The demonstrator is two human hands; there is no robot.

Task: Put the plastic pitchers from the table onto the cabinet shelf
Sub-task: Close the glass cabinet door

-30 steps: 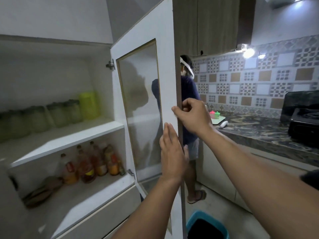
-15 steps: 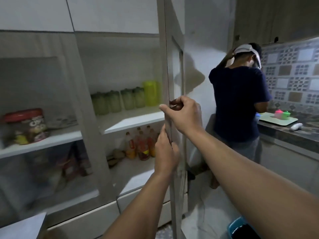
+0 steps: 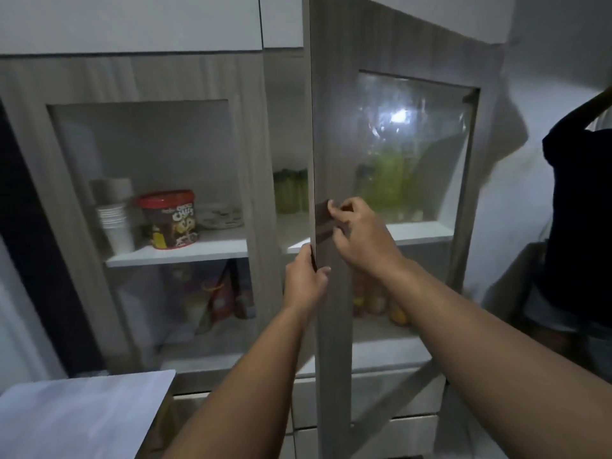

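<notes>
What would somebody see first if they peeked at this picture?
Two hands on the glass cabinet door in the middle: the right hand pinches its dark handle, the left hand grips the door's edge just below. Behind the left door's glass, a red-lidded tub stands on the shelf.

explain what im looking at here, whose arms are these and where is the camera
There is no machine: the camera sits on a person's head and looks forward and down, so the two bare arms are the wearer's own. The left hand grips the free edge of the cabinet door, which stands nearly shut. The right hand pinches the dark handle on that edge. Through the door's glass, blurred yellow-green containers stand on the shelf. Behind the other glass door are a red-lidded tub and stacked white cups. A pale surface shows at lower left, and another person stands at the right edge.
</notes>
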